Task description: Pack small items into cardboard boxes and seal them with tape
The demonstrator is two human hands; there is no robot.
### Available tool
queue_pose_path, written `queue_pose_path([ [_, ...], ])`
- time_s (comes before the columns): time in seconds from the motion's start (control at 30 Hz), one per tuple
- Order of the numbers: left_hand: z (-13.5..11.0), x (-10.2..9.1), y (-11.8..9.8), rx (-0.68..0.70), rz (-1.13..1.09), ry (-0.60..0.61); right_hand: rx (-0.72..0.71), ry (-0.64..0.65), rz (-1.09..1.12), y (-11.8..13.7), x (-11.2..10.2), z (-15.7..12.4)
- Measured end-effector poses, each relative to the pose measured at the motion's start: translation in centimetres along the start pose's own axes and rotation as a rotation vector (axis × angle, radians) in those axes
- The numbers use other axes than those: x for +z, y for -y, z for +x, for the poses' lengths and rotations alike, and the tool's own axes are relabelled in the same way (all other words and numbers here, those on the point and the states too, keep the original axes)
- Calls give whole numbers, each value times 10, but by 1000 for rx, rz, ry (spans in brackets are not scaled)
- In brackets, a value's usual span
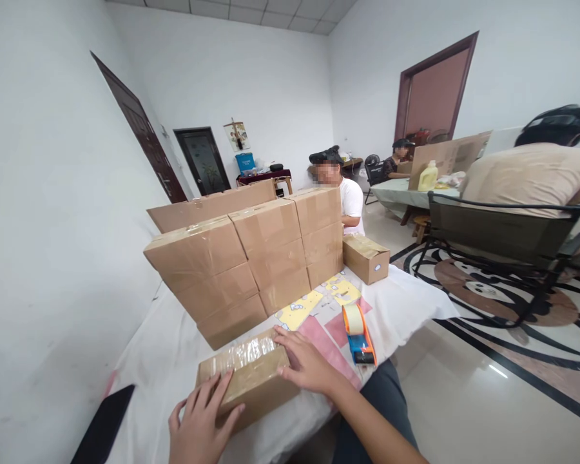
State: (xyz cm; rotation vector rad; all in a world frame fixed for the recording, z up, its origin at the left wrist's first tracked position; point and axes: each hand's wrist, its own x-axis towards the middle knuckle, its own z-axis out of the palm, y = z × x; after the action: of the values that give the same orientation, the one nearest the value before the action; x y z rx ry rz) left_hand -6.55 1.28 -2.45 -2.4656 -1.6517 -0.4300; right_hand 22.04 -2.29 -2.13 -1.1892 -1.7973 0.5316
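Observation:
A cardboard box (258,377) lies in front of me on the white-covered table, with shiny clear tape across its top. My left hand (199,419) grips its near left corner, fingers over the top and thumb against the front side. At the right end, my right hand (310,363) holds the box with fingers on the top edge and the thumb lower down. To the right of the box lies an orange and blue tape dispenser (359,338) carrying a roll of tape. The underside of the box is hidden.
Stacked cardboard boxes (249,258) form a wall beyond my hands, with a single box (366,258) at its right end. Patterned yellow paper (299,309) lies before them. A black phone-like slab (104,425) is at left. Co-workers sit behind the stack and at another table.

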Motion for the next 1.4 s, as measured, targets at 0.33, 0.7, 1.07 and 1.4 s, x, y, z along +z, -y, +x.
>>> queue_pose_path([
  [0.33, -3, 8, 2, 73, -98, -130, -12, -29, 100, -13, 12, -2],
  [0.7, -10, 29, -12, 141, -59, -417, 164, -803, -125, -55, -44, -15],
  [1.07, -8, 29, -11, 153, -40, -415, 604, -718, 48, -127, -113, -54],
  [1.4, -8, 6, -36, 109, -21, -447, 589, -613, 137, -92, -85, -69],
])
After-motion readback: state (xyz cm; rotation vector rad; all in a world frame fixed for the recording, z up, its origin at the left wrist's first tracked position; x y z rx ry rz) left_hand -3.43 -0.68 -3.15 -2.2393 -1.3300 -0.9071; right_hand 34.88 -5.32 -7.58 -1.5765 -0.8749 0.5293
